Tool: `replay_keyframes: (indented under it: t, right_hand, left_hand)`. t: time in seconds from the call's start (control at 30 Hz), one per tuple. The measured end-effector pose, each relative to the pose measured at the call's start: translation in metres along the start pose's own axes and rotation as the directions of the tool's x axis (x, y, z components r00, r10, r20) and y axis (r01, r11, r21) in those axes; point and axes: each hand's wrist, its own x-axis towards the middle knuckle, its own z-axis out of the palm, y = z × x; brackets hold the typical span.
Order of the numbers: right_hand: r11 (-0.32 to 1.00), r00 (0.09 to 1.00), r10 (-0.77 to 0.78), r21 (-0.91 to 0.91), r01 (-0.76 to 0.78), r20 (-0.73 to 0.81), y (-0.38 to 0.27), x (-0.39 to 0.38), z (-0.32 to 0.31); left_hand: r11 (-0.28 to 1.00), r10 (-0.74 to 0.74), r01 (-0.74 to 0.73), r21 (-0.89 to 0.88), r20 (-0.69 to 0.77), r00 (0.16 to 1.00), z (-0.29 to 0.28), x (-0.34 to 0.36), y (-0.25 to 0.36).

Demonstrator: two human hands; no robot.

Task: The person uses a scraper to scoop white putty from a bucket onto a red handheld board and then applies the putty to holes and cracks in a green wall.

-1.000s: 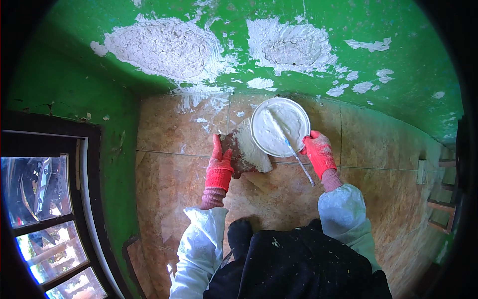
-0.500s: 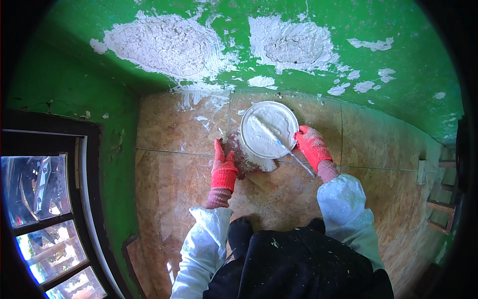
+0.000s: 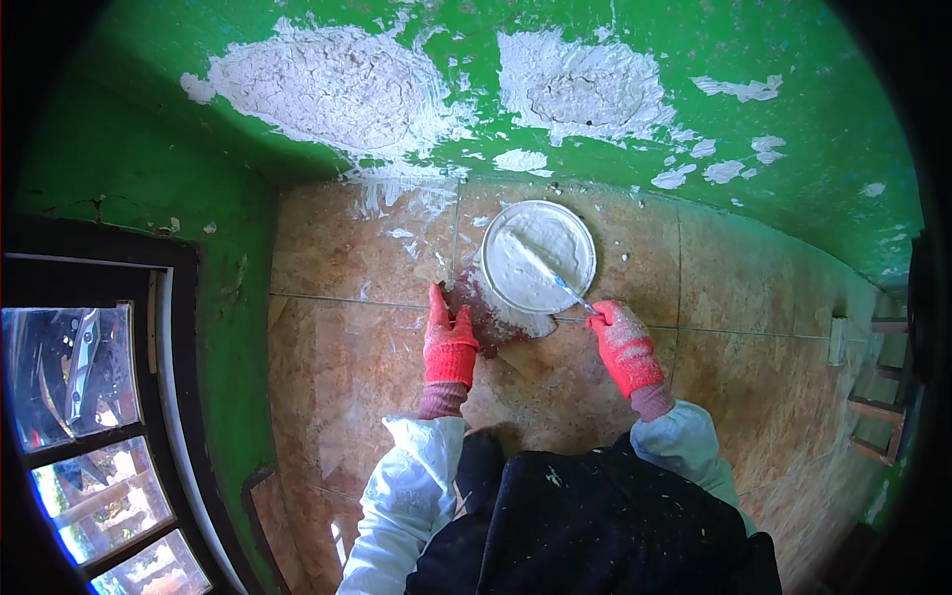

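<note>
The right hand [image 3: 621, 340] has shifted from the rim of the bucket [image 3: 487, 266] to the stick [image 3: 541, 262] lying in its white paste [image 3: 563, 238], fingers closed around the end, while the left hand [image 3: 449, 340] extends fingers beside the red board [image 3: 485, 313], grip unclear.

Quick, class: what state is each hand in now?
Left hand: at the reddish board; grip cannot be told.
Right hand: closed, holding the white-coated tool.
</note>
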Motion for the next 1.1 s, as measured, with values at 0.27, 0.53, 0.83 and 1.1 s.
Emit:
replay_keyframes:
  t: [0.27, 0.53, 0.83, 1.1]
  right_hand:
    - [0.998, 1.000, 0.007, 0.058, -0.007, -0.009, 0.004, -0.009, 0.000]
    - [0.957, 0.982, 0.178, 0.244, -0.158, -0.065, 0.014, 0.001, -0.011]
    - [0.973, 0.999, 0.039, 0.229, -0.029, -0.037, 0.036, 0.003, -0.002]
    - [0.995, 0.996, -0.088, 0.042, 0.089, -0.016, 0.023, 0.031, -0.027]
  left_hand:
    - [0.749, 0.535, -0.328, 0.576, -0.233, 0.812, -0.009, 0.007, 0.016]
    - [0.669, 0.425, -0.581, 0.464, 0.403, 0.811, 0.015, 0.123, 0.082]
    - [0.543, 0.121, -0.702, 0.461, 0.784, 0.608, 0.045, 0.183, 0.100]
    - [0.538, -0.060, -0.632, 0.558, 0.773, 0.631, 0.047, 0.184, 0.117]
